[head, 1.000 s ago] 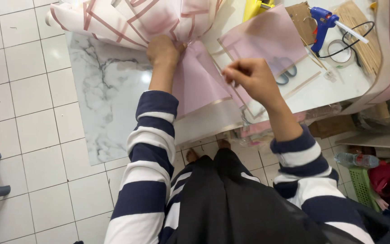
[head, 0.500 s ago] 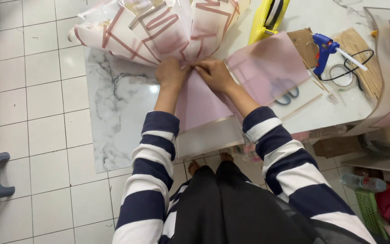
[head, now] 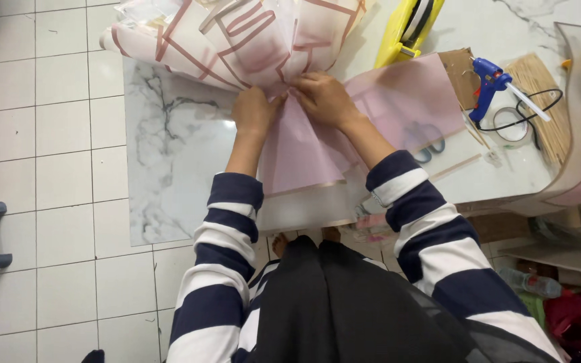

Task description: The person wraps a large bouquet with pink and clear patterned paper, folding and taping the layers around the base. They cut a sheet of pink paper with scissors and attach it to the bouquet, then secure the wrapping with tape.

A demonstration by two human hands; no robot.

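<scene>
You wore a long-sleeved top with broad horizontal stripes, navy alternating with white, on both sleeves. Each sleeve ended in a white cuff band partway down the forearm, so the wrists were uncovered. Your left hand (head: 253,111) and right hand (head: 324,99) were bare: no gloves, and no rings or watch that could be made out. Below the sleeves hung a black garment of thin, slightly sheer fabric, falling in soft folds.
</scene>
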